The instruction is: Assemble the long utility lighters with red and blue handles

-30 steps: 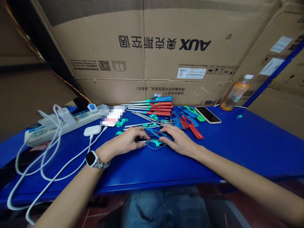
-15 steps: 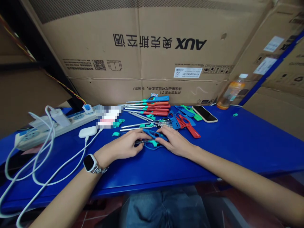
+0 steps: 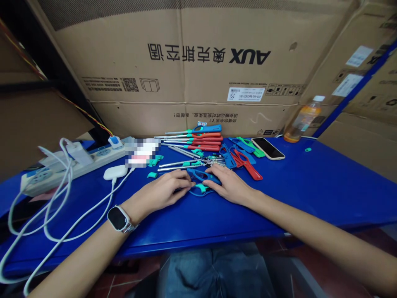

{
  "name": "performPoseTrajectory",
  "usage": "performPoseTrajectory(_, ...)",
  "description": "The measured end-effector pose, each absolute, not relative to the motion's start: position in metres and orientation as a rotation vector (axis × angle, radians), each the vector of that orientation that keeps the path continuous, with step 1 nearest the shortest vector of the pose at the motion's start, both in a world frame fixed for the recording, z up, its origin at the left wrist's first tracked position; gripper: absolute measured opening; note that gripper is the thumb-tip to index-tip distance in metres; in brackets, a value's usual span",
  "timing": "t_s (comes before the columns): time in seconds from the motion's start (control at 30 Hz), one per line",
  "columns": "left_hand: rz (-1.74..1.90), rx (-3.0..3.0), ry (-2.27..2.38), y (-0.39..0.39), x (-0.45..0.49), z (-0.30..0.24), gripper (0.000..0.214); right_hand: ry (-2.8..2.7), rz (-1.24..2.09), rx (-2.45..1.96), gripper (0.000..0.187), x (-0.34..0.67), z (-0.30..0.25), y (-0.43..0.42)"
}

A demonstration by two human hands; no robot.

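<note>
On the glossy blue tabletop (image 3: 325, 186), left hand (image 3: 167, 188) with fingers curled at the left end of a looped blue plastic handle (image 3: 208, 178), their grip hard to tell, right hand (image 3: 232, 183) with thumb and fingers clamped about its right end.

Place: this is looking like a makeshift workshop corner.
Table (image 3: 310, 190): its blue top is serving as a workbench.
Parts: loose metal tubes (image 3: 172, 164), green pieces (image 3: 151, 175) and coloured handle shells (image 3: 252, 169) are lying scattered near a group of stick lighters (image 3: 207, 140).
Cardboard sheet (image 3: 118, 54): it is standing behind like a wall, its AUX print showing upside down.
Power strip (image 3: 93, 160): it is lying on the tabletop among white cables (image 3: 102, 207).
</note>
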State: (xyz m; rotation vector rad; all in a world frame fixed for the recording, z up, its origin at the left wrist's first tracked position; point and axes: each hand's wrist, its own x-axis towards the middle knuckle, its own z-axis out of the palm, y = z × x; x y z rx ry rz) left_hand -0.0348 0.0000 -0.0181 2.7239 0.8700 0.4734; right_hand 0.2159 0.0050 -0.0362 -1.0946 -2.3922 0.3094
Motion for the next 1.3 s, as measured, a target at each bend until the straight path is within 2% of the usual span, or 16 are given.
performPoseTrajectory(0.23,0.432,2.681,1.009,-0.004,-0.035,-0.014,0.027,-2.354,0.270,-1.018,0.033,0.217,-0.031,0.003)
performPoseTrajectory(0.37,0.446,2.560,1.044,-0.003,-0.038,-0.010,0.037,-2.340,0.230,-0.869,0.034,0.223,-0.027,0.005)
performPoseTrajectory(0.67,0.478,2.410,1.144,0.004,-0.044,-0.011,0.038,-2.574,0.237,-0.684,0.039,0.231,-0.021,0.010)
performPoseTrajectory(1.03,0.502,2.442,1.047,0.003,-0.047,-0.009,0.012,-2.648,0.274,-0.711,0.039,0.226,-0.020,0.010)
performPoseTrajectory(1.3,0.457,2.383,1.018,0.005,-0.049,-0.006,0.014,-2.642,0.308,-0.752,0.038,0.223,-0.018,0.007)
